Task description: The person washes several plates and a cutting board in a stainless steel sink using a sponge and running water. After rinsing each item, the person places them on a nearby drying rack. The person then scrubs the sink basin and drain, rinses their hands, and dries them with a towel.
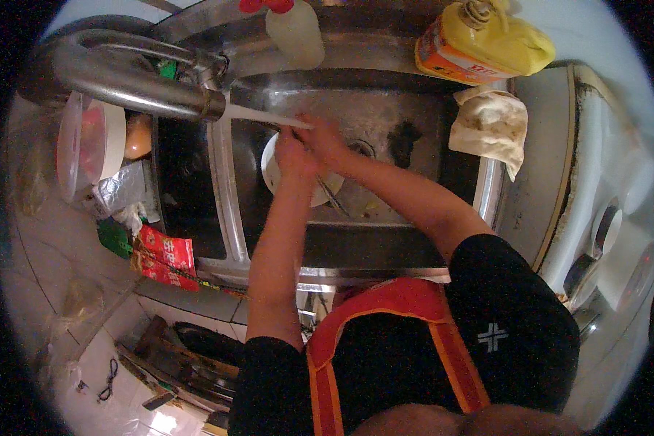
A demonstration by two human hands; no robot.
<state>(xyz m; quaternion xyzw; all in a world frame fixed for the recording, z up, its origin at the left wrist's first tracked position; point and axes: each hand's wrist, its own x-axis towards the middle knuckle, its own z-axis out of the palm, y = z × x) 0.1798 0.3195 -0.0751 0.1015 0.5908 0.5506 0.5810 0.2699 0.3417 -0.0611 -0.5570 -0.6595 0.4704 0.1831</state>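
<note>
Water runs from the metal faucet [212, 104] onto both hands over the stainless steel sink basin [376, 109]. My left hand [294, 155] is closed around thin utensils, perhaps chopsticks, whose metallic-looking ends [332, 196] stick out below it towards the basin's near side. Against it, my right hand [321, 136] touches the upper part of the same utensils; its fingers are blurred, so its grip cannot be told. Beneath the hands sits a white bowl [271, 169], partly hidden by my left hand and forearm.
A pale bottle with a red top [297, 35] and a yellow jug [490, 46] stand behind the basin. A stained cloth [490, 128] hangs over the right rim. Left lie a red packet [166, 256], a lidded tub [106, 141] and a second basin [188, 191].
</note>
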